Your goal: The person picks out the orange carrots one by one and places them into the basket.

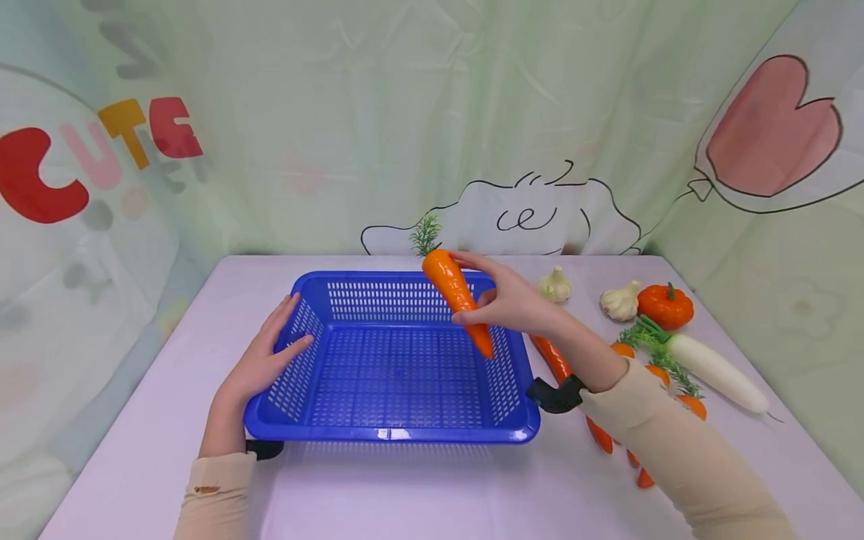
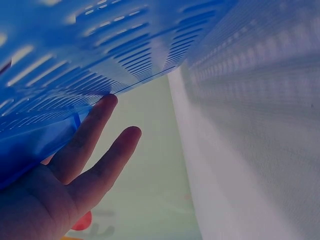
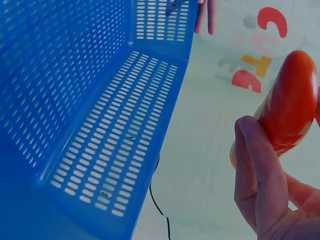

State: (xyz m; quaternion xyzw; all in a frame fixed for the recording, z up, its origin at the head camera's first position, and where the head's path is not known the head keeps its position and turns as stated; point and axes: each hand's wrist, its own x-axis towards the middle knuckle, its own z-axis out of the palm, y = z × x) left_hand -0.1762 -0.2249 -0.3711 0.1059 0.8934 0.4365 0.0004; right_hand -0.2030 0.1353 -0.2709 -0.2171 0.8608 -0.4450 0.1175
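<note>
In the head view my right hand [image 1: 518, 301] pinches an orange carrot [image 1: 451, 285] between thumb and fingers, above the right part of a blue plastic basket [image 1: 337, 433]. The carrot tilts, its green leafy top up at the back and its tip pointing down into the basket. The right wrist view shows the fingers around the carrot [image 3: 290, 102]. My left hand [image 1: 259, 364] rests at the basket's left rim, its thumb reaching over the inside. From the left wrist, straight fingers [image 2: 107, 162] lie along the basket's outer side, one touching it.
Right of the basket lie two garlic bulbs [image 1: 619, 301], an orange pumpkin [image 1: 664, 306], a white radish [image 1: 715, 371] and several more carrots [image 1: 599, 435], partly hidden by my right sleeve. A printed curtain [image 1: 324, 150] hangs behind the table.
</note>
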